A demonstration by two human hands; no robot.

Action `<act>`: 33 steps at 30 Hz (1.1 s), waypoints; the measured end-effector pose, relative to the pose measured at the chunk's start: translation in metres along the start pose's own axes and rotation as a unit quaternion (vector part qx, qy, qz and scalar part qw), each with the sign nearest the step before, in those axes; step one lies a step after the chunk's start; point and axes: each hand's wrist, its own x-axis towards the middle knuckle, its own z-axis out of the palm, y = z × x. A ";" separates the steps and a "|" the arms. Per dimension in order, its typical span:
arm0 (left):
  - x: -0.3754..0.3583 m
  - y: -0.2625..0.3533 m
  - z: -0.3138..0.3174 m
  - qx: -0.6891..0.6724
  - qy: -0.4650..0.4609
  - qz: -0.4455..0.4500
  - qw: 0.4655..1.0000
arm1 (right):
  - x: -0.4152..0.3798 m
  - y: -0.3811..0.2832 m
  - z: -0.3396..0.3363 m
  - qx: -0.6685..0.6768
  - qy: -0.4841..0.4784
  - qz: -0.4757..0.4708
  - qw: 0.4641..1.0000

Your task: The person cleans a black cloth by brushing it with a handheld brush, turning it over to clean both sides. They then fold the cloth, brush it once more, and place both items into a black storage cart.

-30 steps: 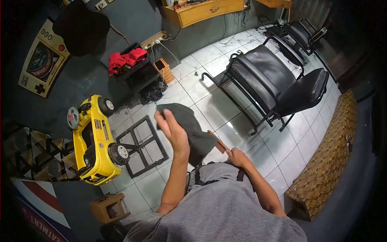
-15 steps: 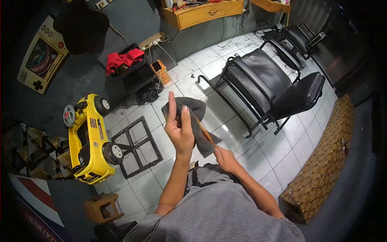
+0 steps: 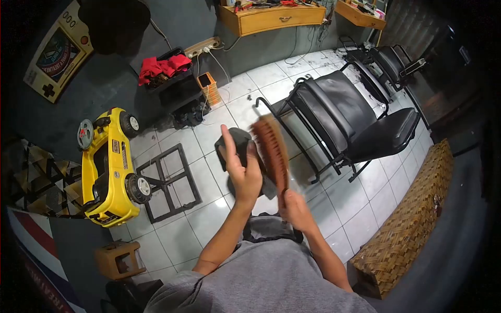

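My right hand (image 3: 296,210) is wrapped round the handle of a long wooden brush (image 3: 275,151), which stands up at a tilt with its bristles facing left. My left hand (image 3: 245,175) holds a dark grey cloth item (image 3: 241,142), with the index finger and thumb pointing up and the other fingers partly hidden. Folds of the item hang behind and beside the palm. The brush head is just right of my left thumb, overlapping the edge of the cloth in this view.
Black barber chairs (image 3: 334,104) stand at the right, beside a woven bench (image 3: 412,224). A yellow toy car (image 3: 108,172) and a dark metal frame (image 3: 169,182) are at the left. Beyond are a trolley with red cloth (image 3: 162,68) and a wooden drawer shelf (image 3: 282,20).
My right hand has raised the brush from low against the cloth to upright, so its bristles now show. The cloth item has turned in my left hand. My view has shifted slightly.
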 end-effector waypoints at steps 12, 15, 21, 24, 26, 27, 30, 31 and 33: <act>0.002 0.010 -0.016 0.015 0.000 -0.030 0.999 | -0.012 0.166 -0.066 -0.435 0.065 0.007 0.898; -0.004 0.000 -0.005 0.027 0.070 0.027 0.997 | 0.001 0.064 -0.040 -0.144 0.107 0.122 0.976; -0.005 0.012 0.013 0.014 0.107 0.006 0.994 | 0.006 0.017 0.016 -0.044 0.007 -0.030 0.999; 0.007 0.025 0.014 -0.036 0.118 0.004 0.992 | 0.015 0.057 0.002 -0.346 -0.003 0.009 0.938; 0.008 0.021 0.008 -0.034 0.124 -0.004 0.992 | 0.011 0.093 -0.013 -0.310 0.012 0.002 0.951; 0.007 0.012 0.005 -0.053 0.121 -0.024 0.991 | 0.010 0.104 -0.022 -0.349 0.040 0.012 0.936; 0.005 0.017 0.003 -0.029 0.138 -0.007 0.990 | 0.010 0.109 -0.042 -0.384 0.048 0.077 0.919; 0.006 0.017 0.000 -0.027 0.102 -0.014 0.994 | 0.011 0.104 -0.046 -0.346 0.067 0.106 0.930; 0.002 0.017 -0.006 -0.020 0.065 -0.028 0.997 | 0.002 0.084 -0.044 -0.304 0.084 0.141 0.938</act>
